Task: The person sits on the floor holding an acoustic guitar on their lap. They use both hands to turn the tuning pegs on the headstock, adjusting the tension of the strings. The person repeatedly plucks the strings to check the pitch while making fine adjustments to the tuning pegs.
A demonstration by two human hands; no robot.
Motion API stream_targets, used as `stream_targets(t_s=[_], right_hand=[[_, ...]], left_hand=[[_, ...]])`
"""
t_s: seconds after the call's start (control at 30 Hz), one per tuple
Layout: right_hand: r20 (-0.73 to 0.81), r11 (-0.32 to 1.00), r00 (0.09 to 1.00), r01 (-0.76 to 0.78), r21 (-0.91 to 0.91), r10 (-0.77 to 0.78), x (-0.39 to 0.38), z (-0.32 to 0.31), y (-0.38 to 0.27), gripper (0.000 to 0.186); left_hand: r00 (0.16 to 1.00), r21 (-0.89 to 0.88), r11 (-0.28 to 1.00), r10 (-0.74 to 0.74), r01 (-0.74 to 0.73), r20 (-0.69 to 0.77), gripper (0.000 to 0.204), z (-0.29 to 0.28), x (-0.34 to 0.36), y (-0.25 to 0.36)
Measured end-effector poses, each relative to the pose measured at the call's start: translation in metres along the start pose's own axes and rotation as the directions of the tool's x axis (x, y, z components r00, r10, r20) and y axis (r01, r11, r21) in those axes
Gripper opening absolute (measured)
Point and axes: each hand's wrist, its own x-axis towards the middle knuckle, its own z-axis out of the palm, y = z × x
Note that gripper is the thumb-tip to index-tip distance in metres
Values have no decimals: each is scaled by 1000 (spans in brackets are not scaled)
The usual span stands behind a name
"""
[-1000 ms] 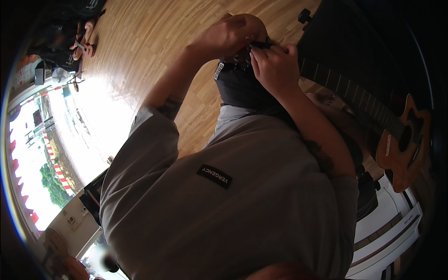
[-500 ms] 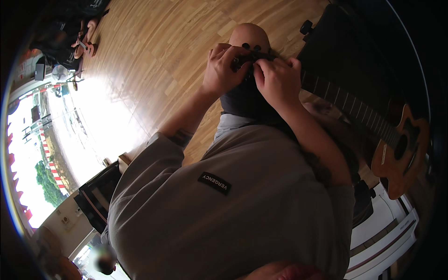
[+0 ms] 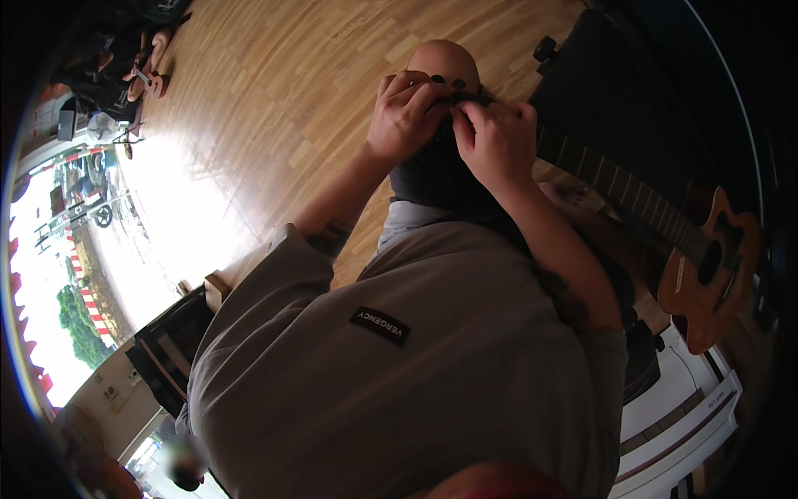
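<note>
An acoustic guitar (image 3: 694,312) lies to my right, its light wooden body at the far right. The dark neck (image 3: 615,179) runs up and left to my raised knee (image 3: 440,58), where both hands meet at the dark headstock. Two round black tuning pegs (image 3: 458,84) show just beyond my fingers. My left hand (image 3: 406,116) is closed around the headstock's left part, fingertips bent inward. Close against it, my right hand (image 3: 499,141) is closed too, thumb and forefinger pinched together. What the right fingertips hold is too small and dark to make out.
A wooden floor (image 3: 283,108) spreads beyond my knee. At the upper right stands a large black object (image 3: 615,91) with a knob. A white keyboard-like instrument (image 3: 690,432) lies at the lower right. In the far left corner, a person holds a small guitar (image 3: 154,83). Bright windows line the left.
My left hand has turned slightly and its fingers have closed in toward the right hand, covering more of the headstock. The right hand has hardly moved.
</note>
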Motion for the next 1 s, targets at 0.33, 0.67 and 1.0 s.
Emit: stream_targets(t_s=[0.33,0.67,1.0], right_hand=[[-40,999,999,37,33,-36,3,3,-1,15],[-24,991,991,133,32,-132,-3,-1,8,9],[-39,994,995,97,55,-95,-1,1,7,7]], left_hand=[[994,15,995,96,-95,-55,28,5,-1,-6],[977,-200,968,-178,152,-116,11,11,-1,-2],[974,-300,932,-223,202,-37,8,7,5,-5]])
